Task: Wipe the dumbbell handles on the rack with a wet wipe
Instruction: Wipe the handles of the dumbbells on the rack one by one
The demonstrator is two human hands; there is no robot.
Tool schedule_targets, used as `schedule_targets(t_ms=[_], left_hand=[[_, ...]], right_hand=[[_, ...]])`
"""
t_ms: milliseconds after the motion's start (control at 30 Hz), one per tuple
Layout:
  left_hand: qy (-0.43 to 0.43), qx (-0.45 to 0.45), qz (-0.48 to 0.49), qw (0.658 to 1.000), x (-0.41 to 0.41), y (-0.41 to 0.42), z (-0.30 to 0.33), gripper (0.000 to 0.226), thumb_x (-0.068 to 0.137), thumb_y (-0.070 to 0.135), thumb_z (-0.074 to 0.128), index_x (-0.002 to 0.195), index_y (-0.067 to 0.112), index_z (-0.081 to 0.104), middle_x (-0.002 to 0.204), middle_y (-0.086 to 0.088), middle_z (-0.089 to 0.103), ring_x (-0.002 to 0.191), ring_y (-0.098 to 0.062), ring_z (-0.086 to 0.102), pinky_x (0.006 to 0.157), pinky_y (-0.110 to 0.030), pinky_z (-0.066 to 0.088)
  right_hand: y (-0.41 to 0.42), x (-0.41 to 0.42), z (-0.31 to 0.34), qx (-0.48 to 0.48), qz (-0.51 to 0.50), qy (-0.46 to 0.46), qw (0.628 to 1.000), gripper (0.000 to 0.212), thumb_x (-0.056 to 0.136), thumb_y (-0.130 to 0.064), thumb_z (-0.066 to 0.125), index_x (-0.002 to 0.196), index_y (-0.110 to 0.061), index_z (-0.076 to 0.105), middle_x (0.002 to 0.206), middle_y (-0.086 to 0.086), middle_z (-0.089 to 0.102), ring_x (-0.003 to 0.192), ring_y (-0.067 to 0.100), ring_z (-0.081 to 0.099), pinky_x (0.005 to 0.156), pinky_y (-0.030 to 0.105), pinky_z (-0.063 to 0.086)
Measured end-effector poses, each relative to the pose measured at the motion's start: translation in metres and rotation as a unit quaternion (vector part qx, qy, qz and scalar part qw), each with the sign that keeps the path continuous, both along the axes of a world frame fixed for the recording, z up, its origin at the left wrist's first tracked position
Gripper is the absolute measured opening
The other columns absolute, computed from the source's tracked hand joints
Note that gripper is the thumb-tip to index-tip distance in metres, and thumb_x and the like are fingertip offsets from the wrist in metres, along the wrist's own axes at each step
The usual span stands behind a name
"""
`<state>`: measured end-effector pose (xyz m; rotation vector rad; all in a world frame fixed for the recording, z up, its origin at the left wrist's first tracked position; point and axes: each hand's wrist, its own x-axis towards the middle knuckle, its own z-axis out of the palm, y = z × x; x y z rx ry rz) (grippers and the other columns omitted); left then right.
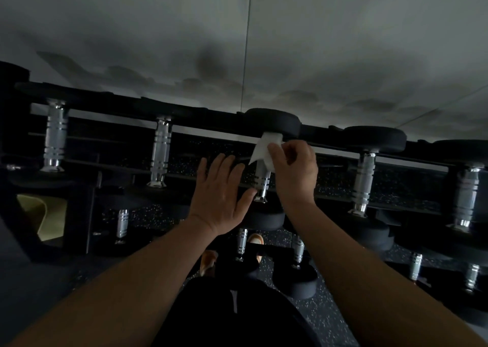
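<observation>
While the right hand (pixel 294 168) curls its fingers round the white wet wipe (pixel 264 150), the wipe wraps the upper part of a chrome dumbbell handle (pixel 262 184) on the top tier of the black rack (pixel 184 119). The left hand (pixel 220 197) is flat with fingers straight and close together, its thumb touching the handle's lower end. 2 more handles (pixel 55 135) stand to the left, others to the right

The wipe (pixel 264 148) hides the handle's (pixel 262 180) upper half (chrome below shows).
</observation>
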<state>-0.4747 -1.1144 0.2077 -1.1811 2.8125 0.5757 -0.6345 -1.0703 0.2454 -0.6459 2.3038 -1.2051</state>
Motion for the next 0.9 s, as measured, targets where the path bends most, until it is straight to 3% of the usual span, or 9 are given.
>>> schedule_targets(t_ms=[133, 300, 467, 733, 900], left_hand=[[0.005, 0.006, 0.004, 1.000, 0.000, 0.000, -0.002, 0.079, 0.097, 0.064, 0.008, 0.136, 0.011, 0.052, 0.145, -0.016, 0.049, 0.142, -0.036, 0.035, 0.117, -0.062, 0.018], [0.002, 0.010, 0.000, 1.000, 0.000, 0.000, -0.006, 0.079, 0.097, 0.065, 0.009, 0.136, 0.011, 0.051, 0.145, -0.016, 0.049, 0.141, -0.036, 0.036, 0.116, -0.063, 0.019], [0.005, 0.012, 0.004, 1.000, 0.000, 0.000, -0.007, 0.080, 0.097, 0.066, 0.009, 0.136, 0.010, 0.052, 0.143, -0.016, 0.050, 0.140, -0.036, 0.038, 0.115, -0.063, 0.022], [0.024, 0.017, 0.008, 1.000, 0.000, 0.000, -0.009, 0.082, 0.096, 0.067, 0.007, 0.136, 0.010, 0.051, 0.143, -0.017, 0.050, 0.140, -0.037, 0.037, 0.117, -0.061, 0.019], [0.019, 0.015, 0.011, 1.000, 0.001, 0.000, -0.011, 0.083, 0.096, 0.067, 0.008, 0.137, 0.009, 0.052, 0.144, -0.017, 0.050, 0.141, -0.036, 0.036, 0.118, -0.060, 0.016]], right_hand=[[-0.005, 0.007, -0.008, -0.051, -0.012, 0.037, 0.998, 0.011, 0.087, -0.027, 0.069, 0.089, -0.020, 0.060, 0.102, -0.002, 0.054, 0.085, 0.001, 0.052, 0.071, 0.007, 0.042], [-0.001, 0.014, -0.021, 0.015, 0.049, 0.019, 0.999, 0.027, 0.087, -0.035, 0.070, 0.105, -0.016, 0.061, 0.110, -0.003, 0.052, 0.091, 0.003, 0.050, 0.076, 0.005, 0.040], [0.017, 0.020, -0.023, 0.038, 0.069, 0.015, 0.997, 0.027, 0.086, -0.033, 0.070, 0.105, -0.018, 0.060, 0.110, -0.004, 0.052, 0.092, 0.002, 0.051, 0.079, 0.013, 0.046], [-0.020, 0.007, -0.015, 0.002, 0.028, 0.034, 0.999, 0.024, 0.085, -0.034, 0.071, 0.098, -0.017, 0.060, 0.106, 0.000, 0.054, 0.086, -0.003, 0.050, 0.072, 0.006, 0.041], [-0.004, 0.014, -0.018, 0.000, 0.048, 0.038, 0.998, 0.023, 0.085, -0.030, 0.072, 0.101, -0.016, 0.063, 0.111, -0.002, 0.052, 0.094, 0.007, 0.054, 0.082, 0.023, 0.051]])
